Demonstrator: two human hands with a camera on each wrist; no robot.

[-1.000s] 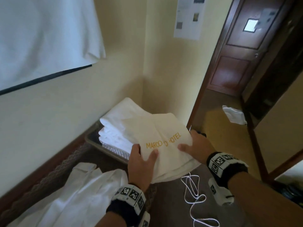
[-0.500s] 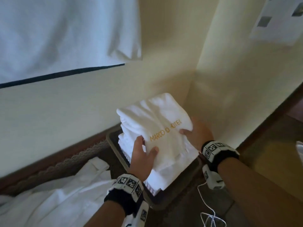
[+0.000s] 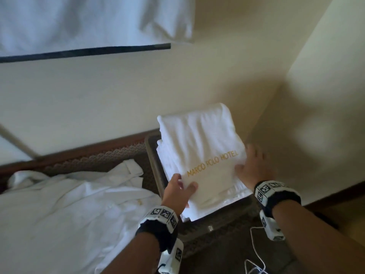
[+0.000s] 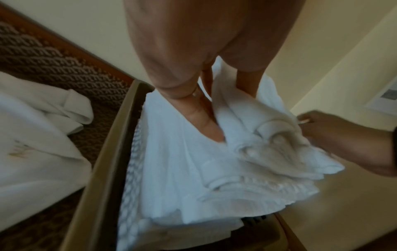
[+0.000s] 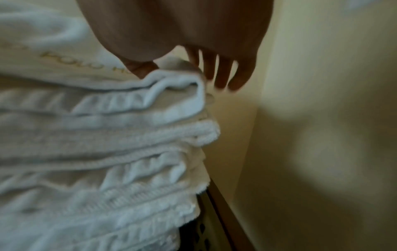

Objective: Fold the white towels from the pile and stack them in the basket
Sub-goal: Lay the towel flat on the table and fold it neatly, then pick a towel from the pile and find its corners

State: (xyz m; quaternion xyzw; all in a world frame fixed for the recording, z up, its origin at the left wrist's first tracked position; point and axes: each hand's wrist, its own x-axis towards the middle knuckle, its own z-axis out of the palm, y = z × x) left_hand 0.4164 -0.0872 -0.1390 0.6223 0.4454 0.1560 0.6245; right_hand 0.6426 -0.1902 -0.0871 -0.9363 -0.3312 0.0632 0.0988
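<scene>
Head view. A folded towel (image 3: 199, 153) bearing gold lettering lies on top of the stack (image 3: 217, 202) of folded white towels in the basket (image 3: 153, 155), at centre-right of the frame, in the corner where two cream walls (image 3: 98, 95) meet. Its long axis runs from the lower centre of the frame toward the upper right, away from the person. The left hand (image 3: 177, 191) grips the near lower-left corner, thumb on the upper face and fingers tucked beneath; the right hand (image 3: 251, 167) rests at the right edge with its thumb on the cloth. Both hands sit at the towel's near end, the left slightly lower in the frame. The unfolded pile (image 3: 69, 210) lies at lower left, just beside the basket rim.

Left wrist view. The fingers (image 4: 206, 118) are seen pushed between the folded towel (image 4: 257, 135) and the layers below it, a relation hidden from the head camera; the basket (image 4: 103, 169) wall runs along the left of the stack.

Right wrist view. The thumb (image 5: 141, 68) presses the towel's top beside the lettering, while the four fingers (image 5: 225, 73) hang straight down past the edge, apparently clear of the cloth; the image is blurred. The stack (image 5: 96, 152) shows as several layers, its top ones overhanging the basket rim.

Judgement: placement is nearly complete; what remains is sliding the left fingers out without dragging the top layer askew.
</scene>
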